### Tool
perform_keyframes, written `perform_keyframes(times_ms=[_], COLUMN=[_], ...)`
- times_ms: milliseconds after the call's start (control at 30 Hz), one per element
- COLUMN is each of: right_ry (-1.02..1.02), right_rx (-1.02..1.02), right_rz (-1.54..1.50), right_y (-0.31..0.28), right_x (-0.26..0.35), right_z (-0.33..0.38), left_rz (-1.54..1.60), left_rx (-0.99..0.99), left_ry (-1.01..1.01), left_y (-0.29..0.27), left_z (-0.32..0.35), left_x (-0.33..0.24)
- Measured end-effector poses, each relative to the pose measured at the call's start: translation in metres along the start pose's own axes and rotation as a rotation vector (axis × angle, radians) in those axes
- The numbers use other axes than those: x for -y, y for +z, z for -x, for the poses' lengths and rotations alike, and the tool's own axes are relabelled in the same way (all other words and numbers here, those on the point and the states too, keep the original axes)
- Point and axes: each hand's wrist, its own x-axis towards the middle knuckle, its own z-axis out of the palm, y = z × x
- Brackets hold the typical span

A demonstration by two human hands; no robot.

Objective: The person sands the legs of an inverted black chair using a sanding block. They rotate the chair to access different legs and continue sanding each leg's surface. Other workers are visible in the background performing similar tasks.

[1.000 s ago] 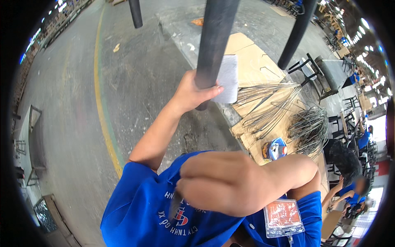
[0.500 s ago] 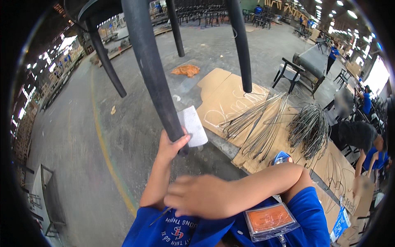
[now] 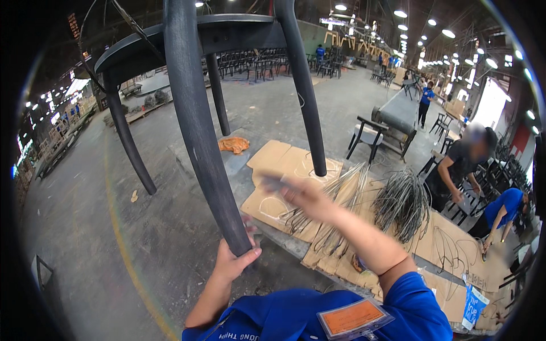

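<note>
Left hand (image 3: 230, 262): clenched on chair leg (image 3: 202, 131), axis rising steeply from fingers | Right hand (image 3: 298, 196): blurred, grip unreadable, right of leg.

Chair (image 3: 199, 68) above cardboard (image 3: 284, 170); wires (image 3: 398, 202) right.

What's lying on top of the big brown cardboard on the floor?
On the cardboard sheets lie a bundle of straight wire rods and a tangle of bent dark wires. The right hand and forearm cover part of it, so anything beneath them is hidden.
</note>
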Motion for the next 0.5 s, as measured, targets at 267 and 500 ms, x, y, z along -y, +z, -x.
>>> perform_keyframes(times_ms=[267,500], right_ry=[-0.596,-0.472], right_rx=[-0.336,-0.291], right_rz=[1.956,1.932], right_y=[-0.149,-0.151], right_x=[0.087,0.074], right_z=[-0.119,-0.139], left_rz=[0.118,0.195], left_rx=[0.088,0.089], left_ry=[-0.144,-0.153], left_y=[-0.009,-0.027], left_z=[0.025,0.031], left_x=[-0.005,-0.018])
